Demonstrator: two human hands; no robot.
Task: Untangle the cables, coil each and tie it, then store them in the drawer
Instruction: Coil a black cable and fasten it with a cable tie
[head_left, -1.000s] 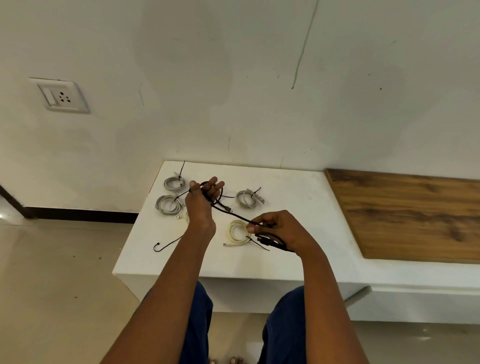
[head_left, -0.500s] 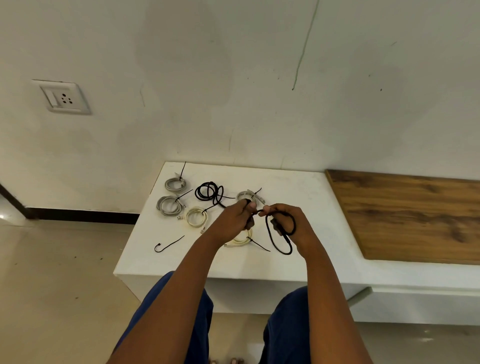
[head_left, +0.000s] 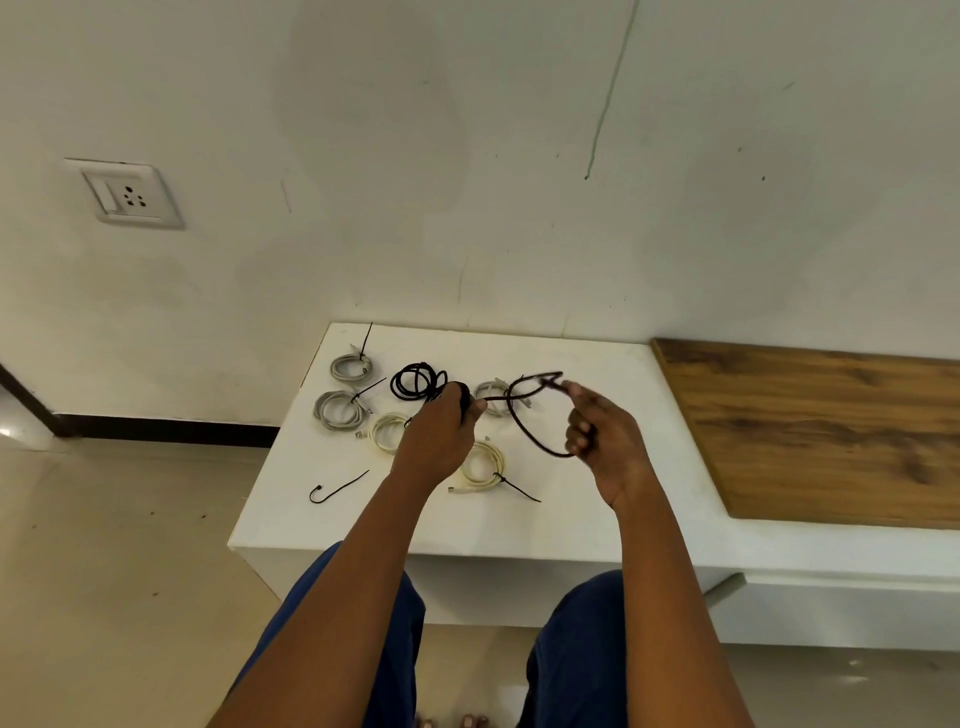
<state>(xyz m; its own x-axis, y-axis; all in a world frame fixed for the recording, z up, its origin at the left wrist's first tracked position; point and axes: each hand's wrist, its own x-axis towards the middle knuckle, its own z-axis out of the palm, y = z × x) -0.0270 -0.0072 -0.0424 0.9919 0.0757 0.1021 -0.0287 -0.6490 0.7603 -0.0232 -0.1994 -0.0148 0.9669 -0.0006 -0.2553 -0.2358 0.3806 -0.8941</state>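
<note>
black cable (head_left: 524, 421), grey coils (head_left: 338, 410), cream coils (head_left: 483, 462), white table (head_left: 597, 499)

The left hand (head_left: 439, 434) covers part of the cream cable coil (head_left: 387, 431) and hides where the black cable (head_left: 530, 415) runs under its fingers (head_left: 460, 397). That loop is motion-blurred. The grey coil (head_left: 493, 397) behind it is partly hidden, and the wooden panel (head_left: 831, 431) is cut off at the right edge.

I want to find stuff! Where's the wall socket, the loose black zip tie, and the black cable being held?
wall socket (head_left: 127, 196), head view, on its faceplate middle.
loose black zip tie (head_left: 340, 486), head view, mid-strap.
black cable (head_left: 524, 428), head view, loop's left side.
</note>
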